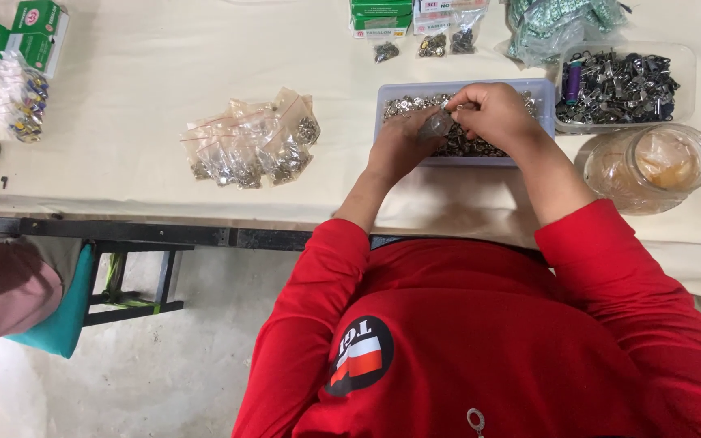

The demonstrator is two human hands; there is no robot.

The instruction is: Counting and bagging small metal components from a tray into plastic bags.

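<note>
Over a shallow clear plastic tray (384, 96) full of small silver metal parts, my left hand (399, 146) grips a small clear plastic bag (436, 126) partly filled with those parts. My right hand (492, 113) is pinched at the bag's top edge, fingers closed on it; whether it also pinches a metal part is hidden. Both arms wear red sleeves. A heap of filled small plastic bags (253, 142) lies on the cream tablecloth to the left of my hands.
A clear tub (683, 61) of dark metal clips and a glass jar (651, 166) stand at right. Green boxes (380, 16) and small bags lie at the far edge, more boxes (38, 32) at far left. Another person's knee (2, 284) and a stool (135, 280) are at left.
</note>
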